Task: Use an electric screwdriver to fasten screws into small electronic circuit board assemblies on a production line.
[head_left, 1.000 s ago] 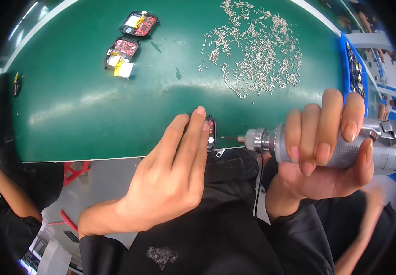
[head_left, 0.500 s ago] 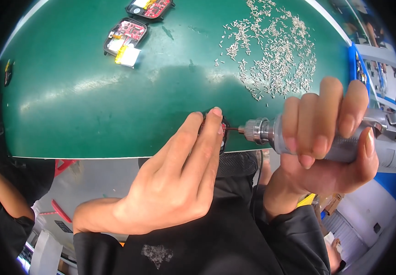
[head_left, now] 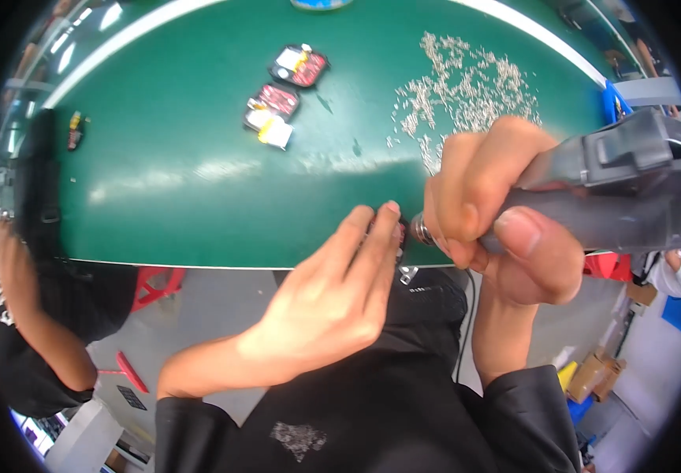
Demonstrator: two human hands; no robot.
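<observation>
My left hand [head_left: 321,307] holds a small black housing with a red circuit board [head_left: 400,235] at the table's near edge. Its fingers are stretched together over the housing and hide most of it; the thumb is out of sight. Wrapped round a grey electric screwdriver [head_left: 608,209] is my right hand [head_left: 498,197], with the metal nose just right of the housing. Whether the bit touches the housing, I cannot tell. Farther off lie two open black housings, one [head_left: 299,65] behind the other [head_left: 272,110], with red boards and white and yellow parts.
Many small screws [head_left: 474,87] are scattered on the green table [head_left: 199,205] at the far right. A blue bin [head_left: 615,102] stands at the right edge, a small dark part [head_left: 76,130] lies far left. Another person's arm [head_left: 41,307] is at the left.
The view has shifted, so the table's things appear farther right. The screwdriver's rear has swung up toward the camera, and my right hand has turned with it. My left hand stays on the housing.
</observation>
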